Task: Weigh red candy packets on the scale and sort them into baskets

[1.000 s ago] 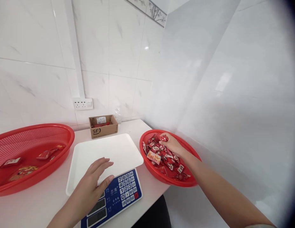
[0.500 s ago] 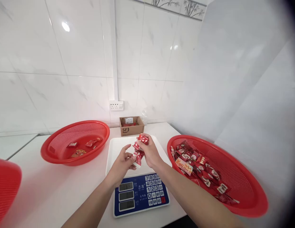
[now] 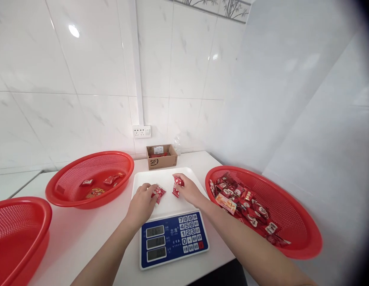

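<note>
Over the white pan of a scale [image 3: 169, 206], my left hand [image 3: 143, 200] is closed on a red packet [image 3: 159, 193] with white marks. To its right my right hand [image 3: 186, 188] pinches another red packet [image 3: 176, 186] between thumb and fingers. A gap separates the two packets. The scale's blue panel [image 3: 174, 238], with number keys and three displays, lies nearer to me. Many mostly red wrapped packets fill part of the red basket [image 3: 306, 234] on the right.
A red basket [image 3: 65, 169] with a few packets stands at the left, and another red basket [image 3: 38, 242] at the near left. A small cardboard box [image 3: 163, 161] sits by the wall, below a socket [image 3: 142, 132]. A clear plastic bag [image 3: 177, 146] is beside the box.
My hands have moved apart, each with a red packet, and both are now lower over the pan. The view has shifted, showing more of the near left basket.
</note>
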{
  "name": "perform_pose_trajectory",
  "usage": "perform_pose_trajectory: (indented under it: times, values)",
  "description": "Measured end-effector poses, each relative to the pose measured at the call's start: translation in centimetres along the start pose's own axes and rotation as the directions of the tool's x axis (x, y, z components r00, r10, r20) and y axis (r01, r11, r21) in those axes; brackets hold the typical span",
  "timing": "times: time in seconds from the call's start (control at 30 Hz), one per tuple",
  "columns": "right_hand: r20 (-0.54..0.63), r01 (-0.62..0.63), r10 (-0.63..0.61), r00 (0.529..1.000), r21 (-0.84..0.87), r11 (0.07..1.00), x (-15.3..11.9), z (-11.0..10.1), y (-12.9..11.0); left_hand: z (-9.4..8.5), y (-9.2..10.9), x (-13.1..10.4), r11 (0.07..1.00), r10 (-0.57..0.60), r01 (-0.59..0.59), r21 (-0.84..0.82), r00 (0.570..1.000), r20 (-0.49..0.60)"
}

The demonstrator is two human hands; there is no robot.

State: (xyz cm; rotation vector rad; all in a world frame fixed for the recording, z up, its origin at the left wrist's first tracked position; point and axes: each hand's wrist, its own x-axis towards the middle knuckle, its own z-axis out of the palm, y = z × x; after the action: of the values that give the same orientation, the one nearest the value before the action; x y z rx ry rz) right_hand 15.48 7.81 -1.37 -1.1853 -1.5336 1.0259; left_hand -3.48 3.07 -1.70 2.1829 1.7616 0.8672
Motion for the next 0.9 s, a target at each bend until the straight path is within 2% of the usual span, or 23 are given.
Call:
perform_pose_trajectory:
  times: [0.1,0.2,0.3,0.47,0.63,0.77,0.9]
  values:
    - [0.023,0.009,-0.008,1.000,-0.077,0.997,0.0,-0.5,0.3,0.4,0.4,0.0,0.982,0.090,-0.091,0.166,0.996,0.016]
    - [0.057,0.031,-0.024,0.998,-0.118,0.993,0.2,-0.5,0.5,0.7,0.8,0.1,0.976,0.147,-0.159,0.147,0.985,0.086]
    - [0.064,0.068,-0.058,0.996,-0.165,0.984,0.4,-0.4,0.4,0.8,1.1,0.5,0.975,0.158,-0.174,0.139,0.980,0.120]
    - [0.083,0.082,-0.068,0.994,-0.193,0.978,0.7,-0.3,0.4,1.2,1.3,1.0,0.951,0.156,-0.182,0.248,0.980,0.121]
    - [0.101,0.053,-0.037,0.994,-0.163,0.985,0.9,-0.4,0.4,1.8,1.7,0.3,0.939,0.277,-0.313,0.141,0.934,0.227]
    - [0.080,0.034,-0.022,0.997,-0.148,0.988,1.1,-0.4,0.2,1.9,2.1,-0.6,0.949,0.287,-0.312,0.045,0.914,0.287]
    - [0.151,0.017,-0.003,0.988,-0.093,0.996,0.9,-0.4,-0.1,1.4,2.5,-1.2,0.944,0.312,-0.331,-0.005,0.886,0.343]
